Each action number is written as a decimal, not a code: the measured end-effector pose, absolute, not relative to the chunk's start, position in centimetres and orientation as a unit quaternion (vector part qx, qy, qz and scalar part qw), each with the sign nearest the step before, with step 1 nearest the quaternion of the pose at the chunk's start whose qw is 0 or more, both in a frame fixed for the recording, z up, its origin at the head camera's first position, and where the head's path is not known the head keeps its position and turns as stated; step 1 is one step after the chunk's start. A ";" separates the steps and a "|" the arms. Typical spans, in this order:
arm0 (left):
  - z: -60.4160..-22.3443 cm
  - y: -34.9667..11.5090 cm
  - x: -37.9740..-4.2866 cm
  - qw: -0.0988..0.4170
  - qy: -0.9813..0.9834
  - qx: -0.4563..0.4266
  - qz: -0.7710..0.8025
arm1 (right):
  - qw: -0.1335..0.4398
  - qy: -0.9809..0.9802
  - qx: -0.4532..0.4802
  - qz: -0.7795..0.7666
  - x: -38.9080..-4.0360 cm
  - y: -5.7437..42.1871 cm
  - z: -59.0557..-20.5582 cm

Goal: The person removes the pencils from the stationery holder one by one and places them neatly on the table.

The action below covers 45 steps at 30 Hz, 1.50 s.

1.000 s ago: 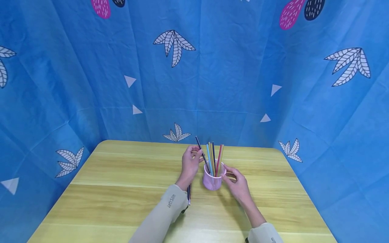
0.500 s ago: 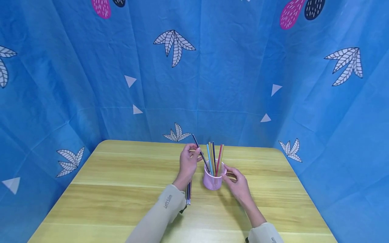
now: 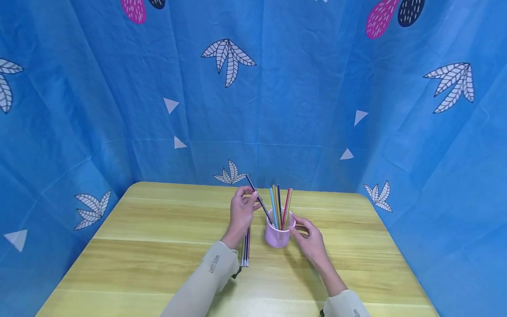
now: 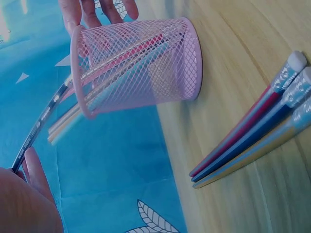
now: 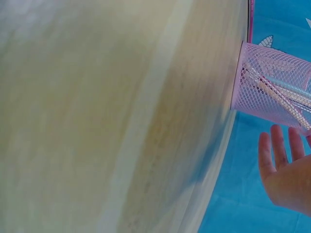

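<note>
A pink mesh pencil holder [image 3: 277,237] stands upright on the table with several coloured pencils [image 3: 286,209] leaning in it. My left hand [image 3: 241,209] pinches a dark pencil [image 3: 251,183] near its upper half, left of the holder. That pencil slants, and its lower end is inside the holder's rim, as the left wrist view also shows. My right hand [image 3: 310,240] holds the holder's rim on its right side between thumb and forefinger; its other fingers [image 5: 279,145] stretch out beside the mesh. The right thumb is out of frame in the right wrist view.
Three pencils, red, dark blue [image 4: 243,141] and yellow, lie side by side on the wooden table [image 3: 158,229], partly under my left forearm in the head view. A blue patterned cloth [image 3: 301,110] hangs behind the table and along both sides.
My left hand has moved left, tilting the dark pencil's top further left while its lower end stays in the holder. More of the lying pencils shows. My right hand stays put.
</note>
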<state>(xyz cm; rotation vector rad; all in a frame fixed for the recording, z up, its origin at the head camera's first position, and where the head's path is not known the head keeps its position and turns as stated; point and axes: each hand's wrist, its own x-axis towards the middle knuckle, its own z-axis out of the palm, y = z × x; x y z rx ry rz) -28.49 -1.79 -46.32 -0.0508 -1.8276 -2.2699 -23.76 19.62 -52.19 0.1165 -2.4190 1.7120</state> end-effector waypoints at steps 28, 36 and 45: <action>-45.2 -4.0 -27.8 0.131 -0.616 0.016 -0.776 | 0.085 -0.807 0.044 0.583 -24.1 20.0 -52.4; -45.6 -5.1 -27.4 0.126 -0.623 0.001 -0.772 | 0.084 -0.807 0.046 0.583 -24.0 19.7 -52.2; -45.9 -6.2 -27.0 0.108 -0.643 -0.010 -0.758 | 0.084 -0.811 0.038 0.578 -23.9 19.7 -52.4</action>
